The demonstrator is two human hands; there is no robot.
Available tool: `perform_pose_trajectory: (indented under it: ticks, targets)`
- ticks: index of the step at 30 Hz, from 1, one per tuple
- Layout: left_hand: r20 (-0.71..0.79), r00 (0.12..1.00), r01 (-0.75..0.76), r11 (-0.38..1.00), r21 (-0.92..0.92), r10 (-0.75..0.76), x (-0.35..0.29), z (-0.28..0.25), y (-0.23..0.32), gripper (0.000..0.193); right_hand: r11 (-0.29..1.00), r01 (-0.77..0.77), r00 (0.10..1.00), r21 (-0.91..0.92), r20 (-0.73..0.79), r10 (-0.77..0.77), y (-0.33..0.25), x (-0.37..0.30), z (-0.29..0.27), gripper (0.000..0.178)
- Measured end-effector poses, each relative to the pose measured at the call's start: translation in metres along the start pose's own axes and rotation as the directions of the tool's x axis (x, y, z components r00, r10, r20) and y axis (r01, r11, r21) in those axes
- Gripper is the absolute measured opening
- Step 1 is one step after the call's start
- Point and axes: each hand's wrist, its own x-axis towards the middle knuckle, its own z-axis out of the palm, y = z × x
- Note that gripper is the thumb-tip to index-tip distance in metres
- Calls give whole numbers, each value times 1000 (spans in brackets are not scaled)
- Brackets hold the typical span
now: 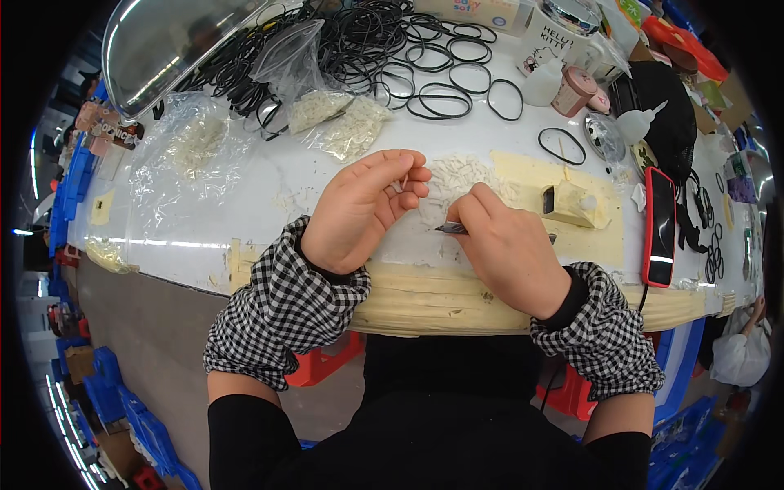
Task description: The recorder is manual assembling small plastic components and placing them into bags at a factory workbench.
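Note:
Above the near part of the white table, my left hand (359,204) is closed, with thumb and fingertips pinching a small white piece (405,183). Opposite it, my right hand (514,249) is wrapped round a thin flat metal tool (451,229); its dark tip juts out toward the left hand, and most of it is hidden by the fingers. Just behind both hands lies a loose pile of small white pieces (461,174). To the right of the pile, a yellow tape-wrapped block (569,204) sits on yellow tape stuck to the table.
Bags of small pale pieces (351,129) and a crumpled clear bag (192,151) lie at the back left. Behind them are tangled black bands (351,41) and loose black rings (441,102). A red-cased phone (660,229) lies right, near a white cup (555,41). Tape covers the front edge (441,298).

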Motion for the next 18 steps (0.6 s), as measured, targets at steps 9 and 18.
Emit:
perform_pose_trajectory:
  ticks: [9,18]
  targets:
    - [241,970,0,982,186,-46,-3,4,-6,16,922,-1,964,386,-244,103,-3,8,-14,13]
    - [364,930,15,995,97,-50,-3,2,-3,14,948,43,988,316,-154,6,-5,7,-26,26]
